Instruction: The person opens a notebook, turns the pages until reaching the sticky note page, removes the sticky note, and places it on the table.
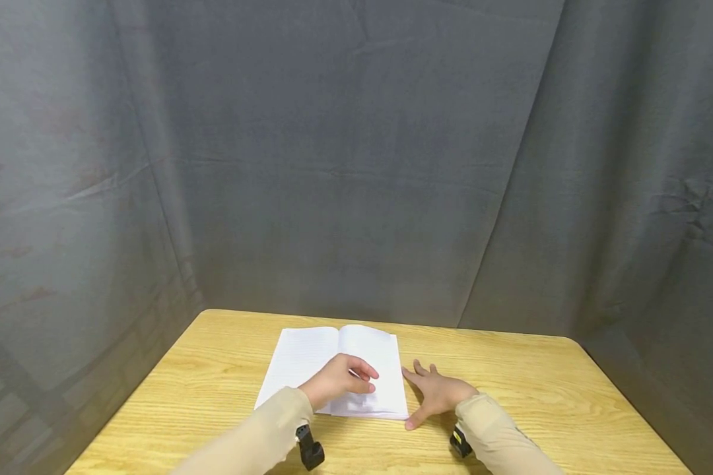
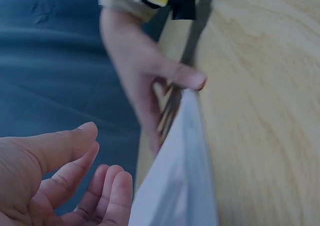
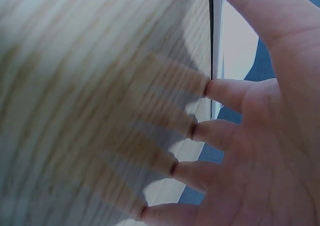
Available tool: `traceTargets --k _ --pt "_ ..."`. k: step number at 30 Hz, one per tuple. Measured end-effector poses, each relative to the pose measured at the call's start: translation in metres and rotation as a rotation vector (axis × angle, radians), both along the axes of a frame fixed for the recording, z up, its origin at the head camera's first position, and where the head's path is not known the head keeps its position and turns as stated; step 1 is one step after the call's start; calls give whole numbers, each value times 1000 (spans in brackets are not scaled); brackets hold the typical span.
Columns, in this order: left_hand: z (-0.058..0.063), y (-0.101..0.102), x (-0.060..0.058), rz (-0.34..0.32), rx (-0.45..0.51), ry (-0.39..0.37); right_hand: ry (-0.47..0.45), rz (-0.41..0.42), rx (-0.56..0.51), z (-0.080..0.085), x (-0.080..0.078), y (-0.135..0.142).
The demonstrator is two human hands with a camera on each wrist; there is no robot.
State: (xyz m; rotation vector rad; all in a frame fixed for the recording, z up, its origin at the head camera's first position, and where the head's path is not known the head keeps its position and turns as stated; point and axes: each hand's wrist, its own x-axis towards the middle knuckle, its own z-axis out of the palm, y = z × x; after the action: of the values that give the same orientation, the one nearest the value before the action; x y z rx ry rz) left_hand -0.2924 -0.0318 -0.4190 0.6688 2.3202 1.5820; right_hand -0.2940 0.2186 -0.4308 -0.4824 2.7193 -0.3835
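Observation:
An open notebook (image 1: 303, 356) with white, faintly lined pages lies on the wooden table. Over its right-hand page hovers my left hand (image 1: 341, 379), its fingers loosely bent and nothing between them; the left wrist view shows a gap between that thumb and the fingers (image 2: 120, 191). My right hand (image 1: 442, 394) is spread at the notebook's right edge. In the right wrist view its fingertips (image 3: 210, 88) touch the tabletop beside the notebook's side, and the thumb (image 2: 187, 78) reaches the near corner in the left wrist view.
The wooden table (image 1: 541, 389) extends on both sides of the notebook. Grey curtains (image 1: 333, 165) hang behind the table and at its left and right. A small black device (image 1: 310, 448) is strapped at the left wrist, another (image 1: 460, 442) at the right.

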Motion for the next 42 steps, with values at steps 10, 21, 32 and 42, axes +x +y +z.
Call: traceTargets --k 10,21,32,42 --pt "-21 33 4 10 -142 -23 -5 0 28 -1 0 1" --pt "-35 44 -2 75 -284 69 1 -5 23 -1 0 1" --pt "-28 43 3 72 -355 111 -8 -2 5 -2 1 1" --pt "-22 41 2 65 -496 285 -17 5 -14 -1 1 1"
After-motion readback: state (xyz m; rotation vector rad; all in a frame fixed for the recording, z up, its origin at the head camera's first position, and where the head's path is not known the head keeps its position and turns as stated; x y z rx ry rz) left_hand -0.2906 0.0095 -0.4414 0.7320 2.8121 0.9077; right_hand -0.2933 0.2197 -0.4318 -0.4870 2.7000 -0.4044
